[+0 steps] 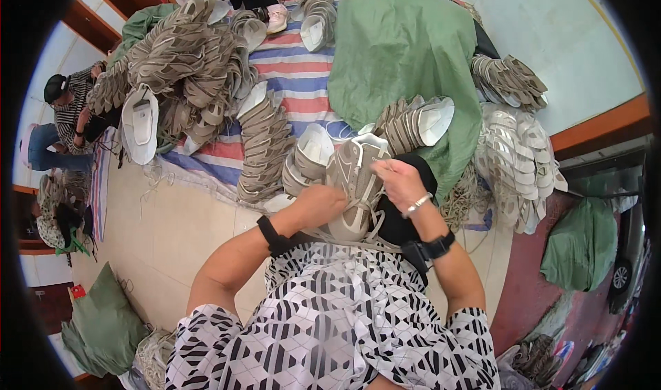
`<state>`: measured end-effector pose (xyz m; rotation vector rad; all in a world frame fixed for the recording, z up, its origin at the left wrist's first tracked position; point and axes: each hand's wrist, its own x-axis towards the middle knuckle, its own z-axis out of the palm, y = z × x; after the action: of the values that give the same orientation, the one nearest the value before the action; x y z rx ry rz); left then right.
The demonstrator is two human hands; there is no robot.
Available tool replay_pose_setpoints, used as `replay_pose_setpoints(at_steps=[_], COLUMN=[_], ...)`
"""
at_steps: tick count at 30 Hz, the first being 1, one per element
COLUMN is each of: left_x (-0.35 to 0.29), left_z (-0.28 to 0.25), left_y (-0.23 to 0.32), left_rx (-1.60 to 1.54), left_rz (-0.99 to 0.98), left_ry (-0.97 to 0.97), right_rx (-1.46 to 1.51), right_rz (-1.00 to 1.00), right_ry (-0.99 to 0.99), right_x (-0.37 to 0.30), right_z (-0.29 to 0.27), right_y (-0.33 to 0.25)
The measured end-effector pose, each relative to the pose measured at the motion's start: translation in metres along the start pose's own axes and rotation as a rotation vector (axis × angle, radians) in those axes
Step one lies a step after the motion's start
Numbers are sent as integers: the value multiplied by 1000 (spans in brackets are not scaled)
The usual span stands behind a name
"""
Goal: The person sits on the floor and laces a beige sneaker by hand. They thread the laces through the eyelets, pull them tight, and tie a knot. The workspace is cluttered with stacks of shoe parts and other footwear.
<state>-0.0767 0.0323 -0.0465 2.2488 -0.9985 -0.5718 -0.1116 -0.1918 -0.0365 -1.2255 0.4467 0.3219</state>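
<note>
A beige and grey shoe upper (354, 166) with a white lining rests on my lap, its toe toward me. A pale shoelace (376, 226) crosses its front and hangs in loops at its right side. My left hand (322, 205) is closed at the upper's left edge, its fingertips on the lace. At the right edge near the collar, my right hand (401, 182) is closed in a pinch; whatever lies between the fingertips is too small to make out. Stacked uppers (313, 152) sit just beyond my left hand, and another nested row (416, 125) lies past my right hand.
A striped sheet (292, 66) covers the floor ahead, with a big heap of uppers (182, 59) on its left. Green cloth (403, 46) covers something at centre right. More uppers (516, 159) are piled at right. A person in a striped top (76, 111) sits far left.
</note>
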Motion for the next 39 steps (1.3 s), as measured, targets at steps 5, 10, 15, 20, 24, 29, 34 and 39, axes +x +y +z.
replay_pose_setpoints(at_steps=[5,10,15,20,24,29,34,39], left_x=[-1,-9,1,10,7,1,-8,3], left_z=[-3,3,10,7,7,13,0,-2], left_y=[4,15,31,7,35,28,0,11], left_rx=[-133,-132,335,-49,332,399,-225,49], left_rz=[-138,-227,-131,-201,-199,28,-132,-78], left_ry=[-40,39,91,36,25,118,41,59], right_rx=[-338,-181,-216,-859,-655,-180,-265,-887], right_rz=[-351,224,199,-914,-141,109,69,-545], right_ry=[-6,-261,-232,-24,-133,-196,-105,-69], right_x=[21,-16,-13,-1,-29,-27,-21,-4], right_z=[18,12,13,16,31,16,28,35], right_y=[30,16,17,61,24,34,39,54])
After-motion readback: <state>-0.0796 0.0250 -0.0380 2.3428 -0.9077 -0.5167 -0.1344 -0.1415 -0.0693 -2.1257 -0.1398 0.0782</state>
